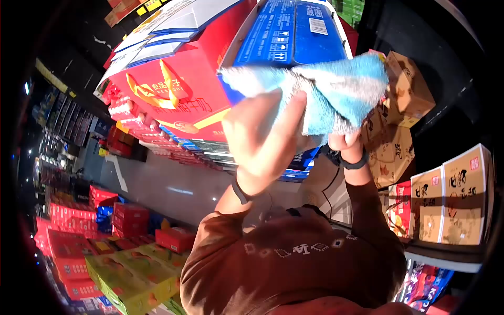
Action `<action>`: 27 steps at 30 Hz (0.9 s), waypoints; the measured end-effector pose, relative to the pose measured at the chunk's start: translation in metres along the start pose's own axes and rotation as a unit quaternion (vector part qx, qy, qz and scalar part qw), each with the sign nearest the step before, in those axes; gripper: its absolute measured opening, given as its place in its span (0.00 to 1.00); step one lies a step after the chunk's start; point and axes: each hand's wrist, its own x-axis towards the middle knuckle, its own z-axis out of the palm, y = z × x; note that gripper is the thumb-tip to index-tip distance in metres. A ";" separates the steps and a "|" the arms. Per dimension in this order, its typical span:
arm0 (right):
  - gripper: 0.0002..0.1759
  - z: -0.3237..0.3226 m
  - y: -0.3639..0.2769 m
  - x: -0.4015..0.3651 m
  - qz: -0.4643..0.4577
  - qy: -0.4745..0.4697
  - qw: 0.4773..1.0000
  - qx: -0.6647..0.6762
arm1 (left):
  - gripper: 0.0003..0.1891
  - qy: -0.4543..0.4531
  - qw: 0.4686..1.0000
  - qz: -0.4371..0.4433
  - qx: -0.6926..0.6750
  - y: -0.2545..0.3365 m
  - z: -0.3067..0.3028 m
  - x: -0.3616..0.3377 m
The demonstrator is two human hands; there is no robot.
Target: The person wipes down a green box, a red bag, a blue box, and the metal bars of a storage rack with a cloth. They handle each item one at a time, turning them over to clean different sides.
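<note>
A light blue and white striped cloth (341, 89) is bunched up in front of me, before the blue carton. My left hand (260, 139) pinches its gathered middle between thumb and fingers, slightly blurred. Under the right part of the cloth is my right hand (346, 142), closed on its lower edge; most of its fingers are hidden by the fabric. Just behind the cloth stands the blue carton (268, 31) with white print and a barcode label. Left of the carton is a red gift box (210, 79) with yellow ribbon handles.
White and blue flat packages (163, 37) lie on the red box. Brown cartons (407, 89) are stacked at right, with more brown boxes (462, 194) on a shelf below. Green-yellow boxes (136, 268) and red boxes (71, 252) fill the lower left, beside the grey floor (173, 184).
</note>
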 end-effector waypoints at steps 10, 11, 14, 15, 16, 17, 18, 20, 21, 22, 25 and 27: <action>0.22 0.029 0.029 -0.048 -0.079 -0.141 0.960 0.230 | 0.21 0.018 0.998 -0.042 0.034 0.026 0.036 -0.086; 0.20 0.032 0.039 -0.063 -0.090 -0.178 0.955 0.218 | 0.20 0.027 0.998 -0.049 0.040 0.028 0.039 -0.096; 0.15 0.040 0.048 -0.069 -0.114 -0.198 0.945 0.234 | 0.17 0.050 0.993 -0.068 0.076 0.034 0.049 -0.118; 0.16 0.040 0.051 -0.073 -0.122 -0.193 0.952 0.203 | 0.18 0.047 0.991 -0.073 0.097 0.038 0.048 -0.122; 0.16 0.040 0.053 -0.076 -0.130 -0.188 0.958 0.173 | 0.18 0.037 0.989 -0.078 0.121 0.043 0.046 -0.122; 0.16 0.046 0.065 -0.078 -0.150 -0.162 0.958 0.182 | 0.19 0.034 0.986 -0.076 0.144 0.048 0.045 -0.117; 0.17 0.047 0.072 -0.069 -0.155 -0.149 0.959 0.186 | 0.19 0.029 0.982 -0.076 0.167 0.053 0.045 -0.108; 0.19 0.037 0.075 -0.037 -0.146 -0.134 0.962 0.189 | 0.20 0.050 0.978 -0.050 0.194 0.062 0.050 -0.082; 0.20 0.036 0.077 -0.025 -0.154 -0.124 0.964 0.180 | 0.21 0.047 0.980 -0.023 0.189 0.062 0.048 -0.073; 0.21 0.035 0.078 -0.012 -0.163 -0.113 0.965 0.170 | 0.21 0.044 0.982 0.003 0.184 0.062 0.046 -0.065; 0.22 0.059 0.097 0.030 -0.250 0.003 0.952 0.177 | 0.23 0.073 0.973 0.049 0.215 0.071 0.054 -0.036; 0.23 0.061 0.104 0.054 -0.276 0.051 0.942 0.185 | 0.24 0.071 0.966 0.061 0.241 0.074 0.053 -0.032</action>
